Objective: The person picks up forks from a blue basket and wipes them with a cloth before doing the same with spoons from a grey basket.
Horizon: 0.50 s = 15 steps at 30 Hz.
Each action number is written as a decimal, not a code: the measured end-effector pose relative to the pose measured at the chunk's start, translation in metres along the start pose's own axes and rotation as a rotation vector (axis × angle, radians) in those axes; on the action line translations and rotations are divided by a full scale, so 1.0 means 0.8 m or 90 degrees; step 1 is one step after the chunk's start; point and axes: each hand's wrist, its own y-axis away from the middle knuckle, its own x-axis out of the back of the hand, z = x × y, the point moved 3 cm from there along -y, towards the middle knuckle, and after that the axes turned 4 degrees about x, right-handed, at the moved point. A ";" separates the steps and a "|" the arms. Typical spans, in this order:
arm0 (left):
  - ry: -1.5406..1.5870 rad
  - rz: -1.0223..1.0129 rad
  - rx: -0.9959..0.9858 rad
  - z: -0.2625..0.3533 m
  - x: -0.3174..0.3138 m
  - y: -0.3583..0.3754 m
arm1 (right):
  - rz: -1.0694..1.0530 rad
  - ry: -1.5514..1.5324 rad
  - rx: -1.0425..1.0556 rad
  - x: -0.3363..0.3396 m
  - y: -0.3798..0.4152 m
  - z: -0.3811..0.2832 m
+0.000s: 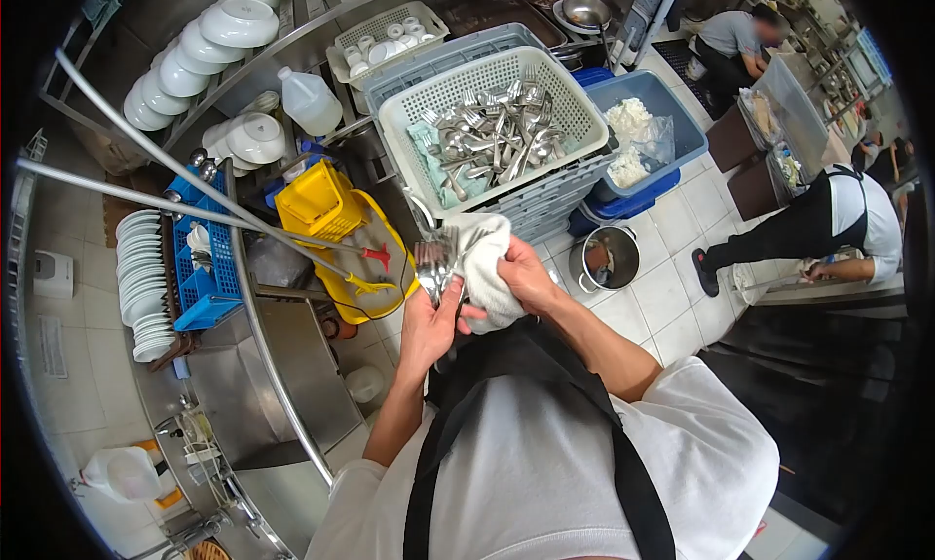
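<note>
In the head view, my left hand (429,324) is closed round a bunch of forks (433,260), tines upward. My right hand (526,280) grips a white cloth (484,258), which lies against the forks and hangs down between both hands. Just beyond my hands, a pale perforated basket (394,122) holds many loose forks and spoons (502,136) on a light green cloth (429,151). That basket rests on stacked grey crates (458,239).
Left of me stand a yellow mop bucket (365,292), two long handles (219,209), a blue rack (209,302) and stacked plates (141,268). A metal pot (606,258) and a blue tub (691,136) sit on the right. Other people work farther right.
</note>
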 end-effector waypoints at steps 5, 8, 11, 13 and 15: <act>0.010 -0.025 -0.009 -0.019 0.004 0.002 | 0.028 0.057 0.027 -0.005 0.008 0.003; 0.112 -0.003 0.002 -0.022 0.000 0.001 | 0.086 0.109 0.035 -0.013 -0.006 -0.022; 0.132 0.023 0.011 -0.020 0.001 0.000 | 0.102 -0.105 0.043 -0.017 0.004 -0.016; 0.097 0.039 -0.001 -0.019 0.001 -0.002 | 0.110 -0.260 -0.087 -0.025 0.023 -0.003; 0.079 0.023 0.013 -0.018 -0.001 -0.003 | 0.091 -0.165 -0.070 -0.020 0.026 0.009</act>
